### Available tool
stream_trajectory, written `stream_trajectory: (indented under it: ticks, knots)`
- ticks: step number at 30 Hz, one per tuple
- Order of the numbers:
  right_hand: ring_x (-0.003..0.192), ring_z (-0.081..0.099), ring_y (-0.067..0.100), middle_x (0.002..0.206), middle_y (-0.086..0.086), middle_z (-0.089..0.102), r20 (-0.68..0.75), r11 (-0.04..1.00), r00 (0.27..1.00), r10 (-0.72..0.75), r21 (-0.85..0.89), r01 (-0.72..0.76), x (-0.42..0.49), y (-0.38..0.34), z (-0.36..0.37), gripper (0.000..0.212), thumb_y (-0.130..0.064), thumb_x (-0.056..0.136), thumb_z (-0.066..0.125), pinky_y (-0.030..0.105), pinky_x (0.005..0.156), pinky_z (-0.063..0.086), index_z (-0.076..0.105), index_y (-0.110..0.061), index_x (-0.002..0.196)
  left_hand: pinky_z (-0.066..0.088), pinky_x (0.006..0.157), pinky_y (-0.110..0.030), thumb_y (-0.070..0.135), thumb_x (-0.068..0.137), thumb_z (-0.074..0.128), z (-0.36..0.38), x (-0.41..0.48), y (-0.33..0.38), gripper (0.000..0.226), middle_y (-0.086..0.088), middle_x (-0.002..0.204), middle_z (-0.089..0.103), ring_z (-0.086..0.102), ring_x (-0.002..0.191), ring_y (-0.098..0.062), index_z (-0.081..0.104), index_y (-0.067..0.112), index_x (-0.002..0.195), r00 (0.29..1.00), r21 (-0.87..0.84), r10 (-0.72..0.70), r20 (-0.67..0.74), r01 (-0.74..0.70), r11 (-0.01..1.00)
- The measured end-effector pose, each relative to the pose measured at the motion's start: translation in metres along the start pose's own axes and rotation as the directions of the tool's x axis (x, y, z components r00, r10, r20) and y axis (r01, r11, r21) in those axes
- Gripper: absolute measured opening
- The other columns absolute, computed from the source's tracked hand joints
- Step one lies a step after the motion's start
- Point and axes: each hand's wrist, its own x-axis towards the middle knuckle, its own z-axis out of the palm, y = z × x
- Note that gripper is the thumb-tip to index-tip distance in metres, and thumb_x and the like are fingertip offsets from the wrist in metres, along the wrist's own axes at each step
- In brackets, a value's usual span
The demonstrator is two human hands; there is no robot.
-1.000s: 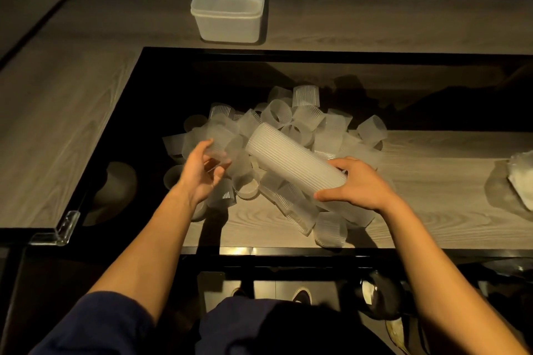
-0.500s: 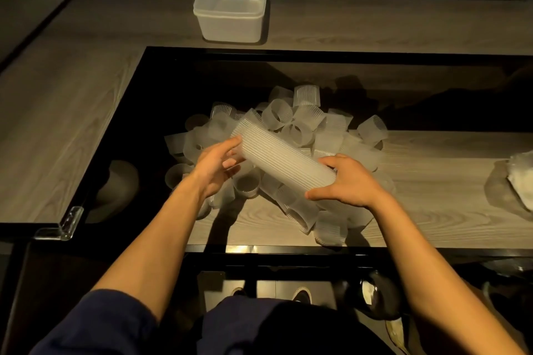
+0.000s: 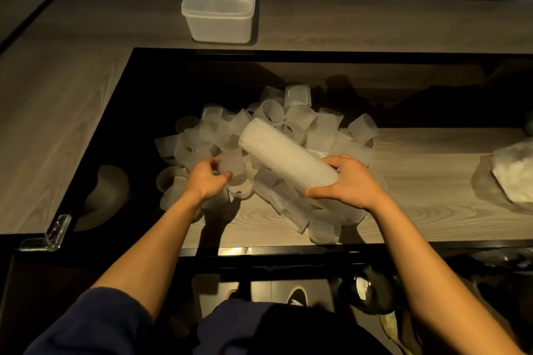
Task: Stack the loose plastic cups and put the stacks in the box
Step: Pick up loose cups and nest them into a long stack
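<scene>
Plastic cups (image 3: 300,121) lie in a tumbled heap on the sunken wooden surface (image 3: 432,210), some on their sides, some mouth-up, and the person is right in among them. The right hand (image 3: 350,184) grips the near end of a long ribbed stack (image 3: 285,155), fingers (image 3: 336,160) over the top, thumb underneath, wrapped round it. The stack slants up and away above the heap, its free end pointing far-left. Whether that end is a mouth or a base isn't clear from here.

Down in the pile goes the left hand (image 3: 206,180), its fingers (image 3: 213,164) curled in toward the thumb, right at a loose cup (image 3: 235,163). There's no telling whether they actually have hold of it. The box (image 3: 219,6) waits well apart on the raised far ledge, with nothing showing inside.

This looks like the pick of the next cup for the stack. A neat job probably means pinching the cup by its rim alone, so the neighbours don't come along. Then it gets turned to match the free end and lined up with the stack's slant before sliding on. Those ribbed walls could bind if it goes on crooked. The right hand's part is to hold the stack steady, and the stack's length is worth checking against the box.
</scene>
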Motion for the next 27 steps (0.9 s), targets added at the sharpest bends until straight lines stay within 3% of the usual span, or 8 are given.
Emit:
stream_trajectory:
  ticks: [4,9,16,21,25,27]
  knots:
    - [0.098,0.054,0.013,0.103,-0.011,0.054,-0.024,1.000,1.000,0.019,-0.001,-0.019,-0.003,0.005,-0.005,0.070,-0.049,0.061,0.092,0.028,0.077,0.047,0.068,-0.026,0.122,0.051,0.103,-0.048,0.028,0.087,0.077,0.008,0.007,-0.004,0.056,-0.009,0.130,0.060,0.059,0.120,-0.030,0.053,0.014,0.135,0.998,0.208,0.058,-0.031,-0.050,0.977]
    - [0.103,0.055,0.015,0.109,-0.006,0.056,-0.021,0.998,0.998,0.054,0.030,-0.053,-0.010,0.010,-0.009,0.072,-0.047,0.062,0.093,0.031,0.083,0.050,0.066,-0.027,0.125,0.057,0.090,-0.052,0.057,0.080,0.072,0.013,0.025,-0.015,0.068,-0.009,0.126,0.059,0.062,0.112,-0.033,0.046,0.027,0.136,0.989,0.319,0.074,-0.129,-0.029,0.947]
    - [0.102,0.055,0.014,0.108,-0.008,0.055,-0.017,0.996,0.997,0.076,0.037,-0.075,-0.010,0.010,-0.007,0.071,-0.045,0.062,0.094,0.025,0.077,0.045,0.066,-0.027,0.125,0.056,0.077,-0.041,0.034,0.092,0.069,0.017,0.024,-0.004,0.021,-0.003,0.099,0.061,0.062,0.092,-0.025,0.056,0.023,0.105,0.967,0.343,0.173,-0.184,-0.102,0.934]
    - [0.102,0.055,0.013,0.110,-0.006,0.056,-0.013,0.996,0.997,0.074,0.044,-0.073,-0.009,0.006,-0.001,0.072,-0.045,0.062,0.094,0.019,0.072,0.042,0.065,-0.028,0.127,0.057,0.084,-0.046,0.034,0.090,0.072,0.010,0.027,-0.006,0.027,-0.007,0.111,0.062,0.062,0.100,-0.028,0.059,0.026,0.113,0.978,0.369,0.187,-0.095,-0.139,0.919]
    - [0.100,0.056,0.013,0.110,-0.005,0.057,0.004,0.997,0.998,0.068,0.044,-0.068,-0.008,0.004,0.001,0.072,-0.045,0.062,0.094,0.020,0.074,0.044,0.065,-0.029,0.127,0.058,0.079,-0.043,0.029,0.092,0.070,0.011,0.022,-0.009,0.024,-0.004,0.101,0.060,0.063,0.093,-0.026,0.052,0.025,0.106,0.967,0.367,0.233,-0.099,-0.182,0.912]
    - [0.100,0.056,0.013,0.110,-0.005,0.057,0.003,0.996,0.998,0.069,0.051,-0.069,-0.008,0.003,0.001,0.072,-0.046,0.061,0.094,0.025,0.078,0.047,0.066,-0.030,0.126,0.058,0.083,-0.047,0.028,0.093,0.068,0.011,0.021,-0.010,0.031,-0.006,0.106,0.063,0.065,0.097,-0.028,0.051,0.023,0.119,0.964,0.368,0.248,-0.101,-0.195,0.909]
